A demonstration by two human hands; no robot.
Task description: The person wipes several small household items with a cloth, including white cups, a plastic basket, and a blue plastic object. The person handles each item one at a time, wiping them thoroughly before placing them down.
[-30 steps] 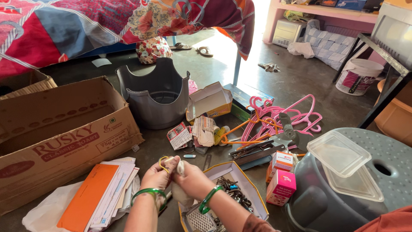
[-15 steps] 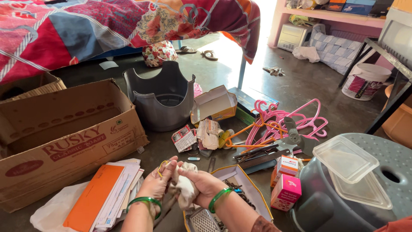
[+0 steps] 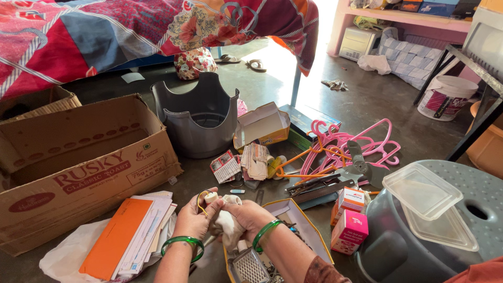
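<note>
While both hands are meeting low over the floor, the left hand (image 3: 193, 220) is pinching a yellow rubber band (image 3: 201, 203) and the right hand (image 3: 246, 215) is gripping a white cloth bundle (image 3: 226, 222), held upright between them, just above the open box (image 3: 301, 225).

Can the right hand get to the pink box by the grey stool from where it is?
Probably yes, once freed: the right hand grips a white cloth bundle together with the left hand, and only the open tray lies before the pink box.

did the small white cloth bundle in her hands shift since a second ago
Yes, slightly. The white cloth bundle now sits a little lower and nearer the yellow-edged box, held between the left hand and right hand.
</note>
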